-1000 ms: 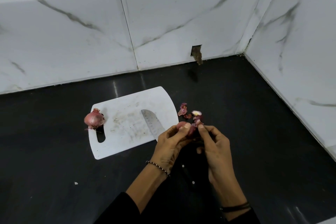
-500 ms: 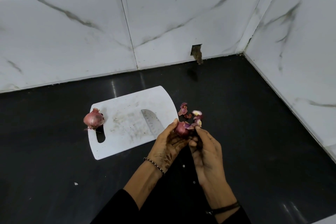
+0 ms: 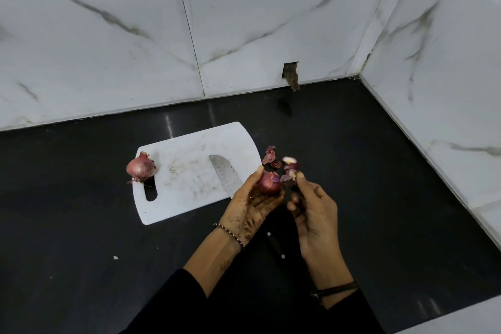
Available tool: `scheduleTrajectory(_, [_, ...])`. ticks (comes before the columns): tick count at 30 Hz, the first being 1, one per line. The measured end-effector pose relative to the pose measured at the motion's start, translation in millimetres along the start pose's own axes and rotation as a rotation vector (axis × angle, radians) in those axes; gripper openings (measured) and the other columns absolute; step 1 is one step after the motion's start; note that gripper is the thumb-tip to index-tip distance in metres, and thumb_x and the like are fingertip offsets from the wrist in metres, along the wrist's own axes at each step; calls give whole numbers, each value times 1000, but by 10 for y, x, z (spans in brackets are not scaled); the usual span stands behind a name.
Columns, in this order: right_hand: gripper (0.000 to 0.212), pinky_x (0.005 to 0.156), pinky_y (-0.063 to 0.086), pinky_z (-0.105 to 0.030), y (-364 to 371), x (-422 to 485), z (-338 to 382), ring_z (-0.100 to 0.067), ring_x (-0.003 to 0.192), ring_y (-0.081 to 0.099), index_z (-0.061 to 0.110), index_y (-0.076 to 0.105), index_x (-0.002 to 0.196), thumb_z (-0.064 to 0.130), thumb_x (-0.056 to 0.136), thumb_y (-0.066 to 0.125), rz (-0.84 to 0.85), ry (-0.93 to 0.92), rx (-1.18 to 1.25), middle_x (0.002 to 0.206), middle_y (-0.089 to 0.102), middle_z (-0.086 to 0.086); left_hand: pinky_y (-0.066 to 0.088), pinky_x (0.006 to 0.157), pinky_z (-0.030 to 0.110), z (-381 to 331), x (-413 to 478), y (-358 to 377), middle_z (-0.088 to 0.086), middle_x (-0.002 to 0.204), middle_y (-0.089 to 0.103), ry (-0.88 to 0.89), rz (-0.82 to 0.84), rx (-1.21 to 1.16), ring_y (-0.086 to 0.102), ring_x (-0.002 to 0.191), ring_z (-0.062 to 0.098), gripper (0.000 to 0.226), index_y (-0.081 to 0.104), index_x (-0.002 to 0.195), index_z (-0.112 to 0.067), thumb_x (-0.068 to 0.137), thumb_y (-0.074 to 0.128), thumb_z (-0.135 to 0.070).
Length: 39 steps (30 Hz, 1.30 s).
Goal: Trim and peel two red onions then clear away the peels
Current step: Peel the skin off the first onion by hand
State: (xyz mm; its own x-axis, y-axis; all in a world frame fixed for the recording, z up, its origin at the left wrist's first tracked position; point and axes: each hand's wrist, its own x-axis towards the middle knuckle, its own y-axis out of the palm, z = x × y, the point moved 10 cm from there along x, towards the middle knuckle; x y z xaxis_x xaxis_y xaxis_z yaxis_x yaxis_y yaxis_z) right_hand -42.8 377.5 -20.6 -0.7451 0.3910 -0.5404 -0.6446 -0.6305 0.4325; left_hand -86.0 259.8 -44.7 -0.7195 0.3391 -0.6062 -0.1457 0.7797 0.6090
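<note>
My left hand [image 3: 250, 206] cups a small red onion [image 3: 268, 184] in its fingers, just off the right edge of the white cutting board [image 3: 187, 171]. My right hand [image 3: 311, 206] is beside it, pinching a strip of purple peel [image 3: 288, 177] that still hangs from the onion. A second red onion [image 3: 141, 167], unpeeled with its roots on, sits on the board's left end by the handle slot. Loose peels [image 3: 273, 157] lie on the black counter just beyond my hands.
A knife lies with its blade [image 3: 224, 173] on the board and its black handle [image 3: 276, 247] running under my hands. The black counter [image 3: 81, 238] meets marble-tiled walls behind and to the right. A small hole [image 3: 290, 73] marks the back wall.
My left hand has turned palm up with the onion now showing. My right hand has drawn away to the right, pulling a strip of peel off the onion.
</note>
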Motion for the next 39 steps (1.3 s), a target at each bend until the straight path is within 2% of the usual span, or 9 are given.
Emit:
scheduleTrajectory(8, [9,60,51,-24,24,-96,433,-9,74,66,22,73,102,25,94,69,93,-348,-467,92,74,6,51,100,44,32,-69,112,21,117,70,18,42,11,65,114,36,54,67,119,-4,74,79,-31])
scheduleTrajectory(15, [21,52,48,-13,214,-329,617,-3,68,68,23,75,105,32,87,78,171,-484,-701,89,74,3,45,106,46,-7,-184,337,15,120,70,65,160,170,68,111,28,47,67,125,-11,89,67,-41])
scheduleTrajectory(19, [32,69,55,-15,240,-384,673,0,87,70,27,75,109,36,79,84,151,-555,-819,98,74,9,45,83,34,15,-249,391,12,119,71,99,149,171,71,100,23,48,72,116,-16,79,70,-47])
scheduleTrajectory(22, [33,80,56,-18,218,-418,702,-1,91,69,31,76,109,38,79,84,103,-618,-885,102,72,12,42,99,37,67,-242,392,7,119,72,107,154,128,68,111,24,42,78,106,-24,72,73,-48])
scheduleTrajectory(27, [31,63,51,-10,240,-596,655,-3,79,69,21,76,113,30,83,80,15,-696,-866,102,70,8,42,87,39,65,-192,317,15,119,70,137,143,55,63,117,36,14,81,92,-27,81,75,-32])
scheduleTrajectory(29, [29,61,50,-9,228,-620,618,-2,78,69,20,77,111,27,83,81,-13,-691,-810,101,71,7,44,92,41,66,-157,283,16,118,71,135,126,48,64,115,36,17,81,96,-22,82,76,-29])
scheduleTrajectory(32, [28,67,53,-14,136,-564,545,-3,84,71,23,79,104,24,77,86,-21,-564,-624,98,75,8,49,103,42,40,-139,254,18,118,70,158,111,63,67,112,33,46,73,115,-9,75,79,-31])
scheduleTrajectory(36, [24,59,49,-12,85,-513,540,-1,82,71,16,81,98,13,74,86,9,-433,-506,93,77,5,58,71,26,36,-197,286,19,121,69,176,130,43,65,115,33,50,68,121,-6,77,76,-29])
scheduleTrajectory(39, [20,58,46,-17,26,-458,534,-4,81,70,18,81,96,15,76,85,27,-358,-553,90,78,4,58,72,25,67,-217,263,19,121,68,158,133,30,64,116,32,42,68,120,-5,83,73,-25])
